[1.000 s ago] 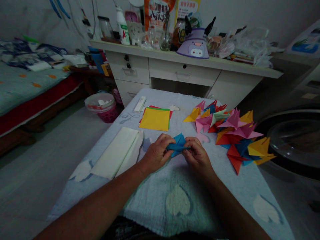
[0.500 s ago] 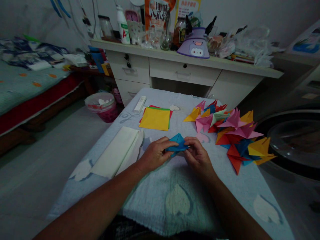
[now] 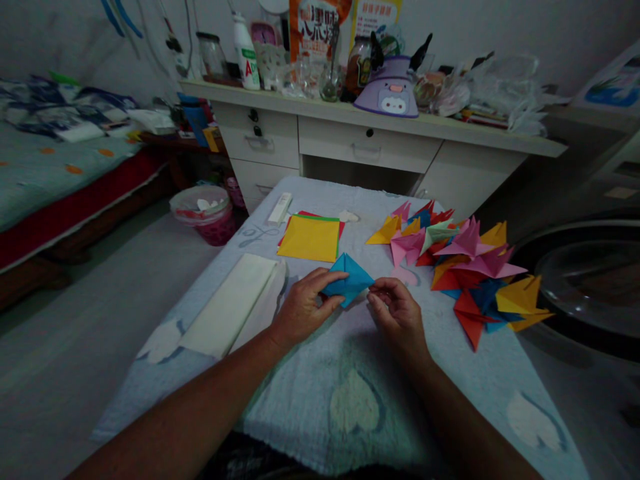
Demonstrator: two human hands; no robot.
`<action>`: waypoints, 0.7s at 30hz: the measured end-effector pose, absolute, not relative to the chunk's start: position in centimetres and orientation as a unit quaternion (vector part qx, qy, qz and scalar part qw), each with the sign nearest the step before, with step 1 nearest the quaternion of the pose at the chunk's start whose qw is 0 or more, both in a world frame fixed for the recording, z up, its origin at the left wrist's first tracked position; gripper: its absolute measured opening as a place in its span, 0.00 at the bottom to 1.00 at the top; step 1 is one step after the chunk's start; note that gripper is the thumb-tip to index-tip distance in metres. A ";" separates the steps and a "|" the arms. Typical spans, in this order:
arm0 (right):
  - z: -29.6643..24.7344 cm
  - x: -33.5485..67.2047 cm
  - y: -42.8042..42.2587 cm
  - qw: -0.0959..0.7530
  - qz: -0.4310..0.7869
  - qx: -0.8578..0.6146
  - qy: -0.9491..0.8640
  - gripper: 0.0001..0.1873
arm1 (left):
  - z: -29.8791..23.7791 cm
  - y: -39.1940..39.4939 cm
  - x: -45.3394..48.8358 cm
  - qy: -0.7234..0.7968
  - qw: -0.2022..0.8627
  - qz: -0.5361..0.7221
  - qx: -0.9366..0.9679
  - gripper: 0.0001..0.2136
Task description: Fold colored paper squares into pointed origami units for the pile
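A folded blue paper piece (image 3: 347, 279) is held just above the light blue towel (image 3: 360, 393) that covers the table. My left hand (image 3: 303, 308) pinches its left side, thumb under and fingers on top. My right hand (image 3: 397, 315) is curled, its fingertips at the piece's right corner. A stack of flat coloured sheets (image 3: 311, 237), yellow on top, lies just beyond my hands. A pile of folded paper shapes (image 3: 465, 267) in pink, yellow, red and blue spreads to the right.
A folded white cloth (image 3: 235, 303) lies on the left of the table, a small white box (image 3: 280, 208) near the far edge. A cluttered white desk (image 3: 370, 130) stands behind. A pink bin (image 3: 204, 213) and a bed (image 3: 55, 173) are to the left.
The blue piece has been opened out and turned, so its flat diamond-shaped face now shows. Both hands have shifted slightly apart along its sides.
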State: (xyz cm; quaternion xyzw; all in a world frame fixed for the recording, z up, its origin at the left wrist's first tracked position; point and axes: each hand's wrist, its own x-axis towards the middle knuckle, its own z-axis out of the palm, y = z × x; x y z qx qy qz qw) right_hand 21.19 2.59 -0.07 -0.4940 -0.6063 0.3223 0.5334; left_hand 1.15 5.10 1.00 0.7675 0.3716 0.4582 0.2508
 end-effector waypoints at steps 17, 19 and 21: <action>0.3 20.8 2.1 0.523 0.252 -0.490 -0.651 0.13 | 1.3 4.9 1.2 0.389 0.215 0.455 0.772 0.19; 0.3 20.8 2.1 0.529 0.252 -0.495 -0.642 0.14 | 1.2 4.9 1.2 0.393 0.215 0.456 0.769 0.19; 0.3 20.8 2.0 0.535 0.258 -0.496 -0.634 0.14 | 1.2 4.9 1.3 0.399 0.222 0.454 0.765 0.20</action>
